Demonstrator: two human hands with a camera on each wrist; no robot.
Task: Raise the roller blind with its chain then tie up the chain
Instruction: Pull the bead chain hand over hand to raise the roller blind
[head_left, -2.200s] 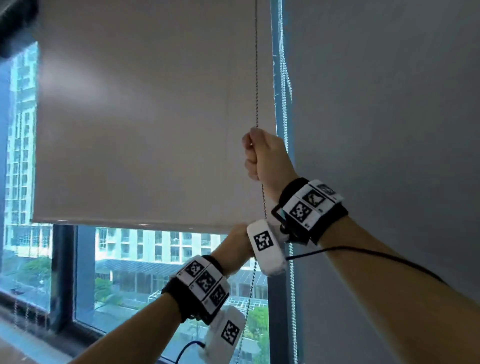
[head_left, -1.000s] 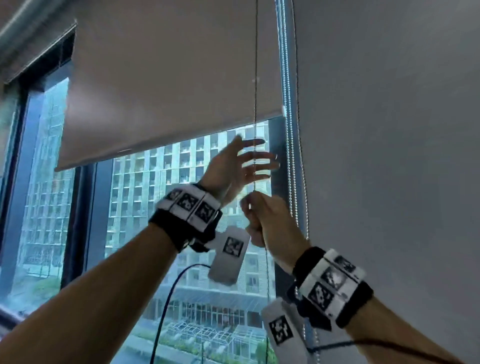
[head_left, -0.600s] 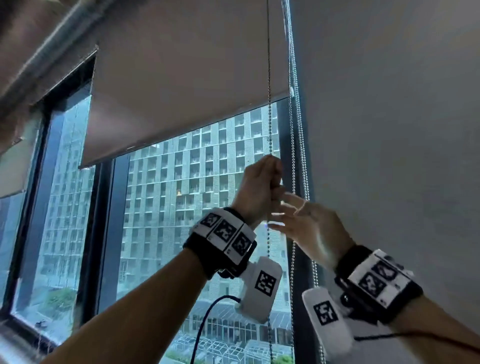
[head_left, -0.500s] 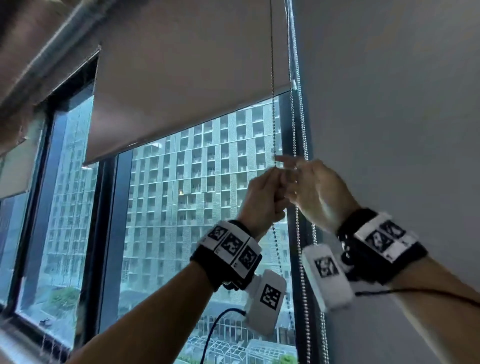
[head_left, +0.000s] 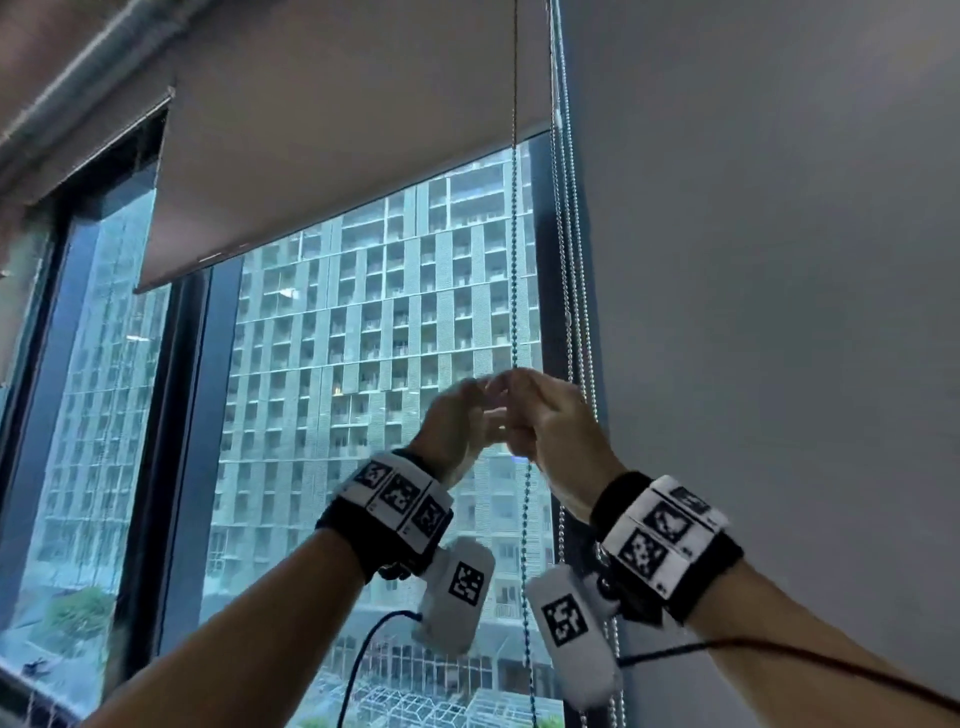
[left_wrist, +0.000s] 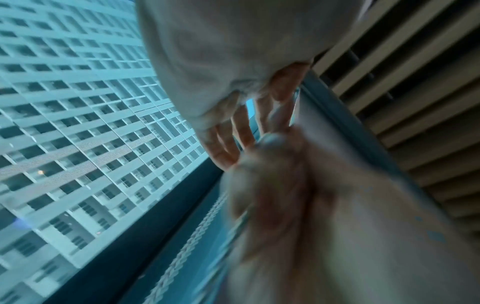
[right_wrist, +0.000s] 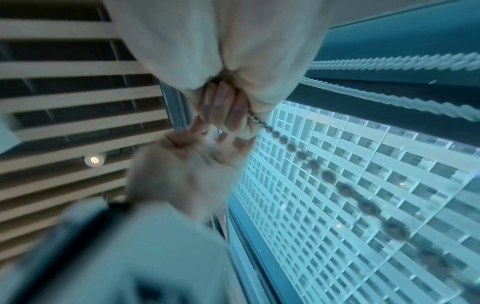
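The beige roller blind is drawn high, its bottom bar slanting across the top of the window. Its bead chain hangs straight down into my two hands, which meet at chest height in front of the glass. My right hand is curled round the chain; in the right wrist view the beads run out from under its bent fingers. My left hand is blurred beside it. Its palm faces up and its straight fingers touch the right hand.
A second pair of bead chains hangs along the dark window frame just right of my hands. A plain grey surface fills the right side. A dark mullion stands left, a pipe runs overhead, and a tall building shows outside.
The blind's bottom edge has risen a good deal over two seconds. Since half a second ago my right hand has closed on the chain and my left has let go and straightened.
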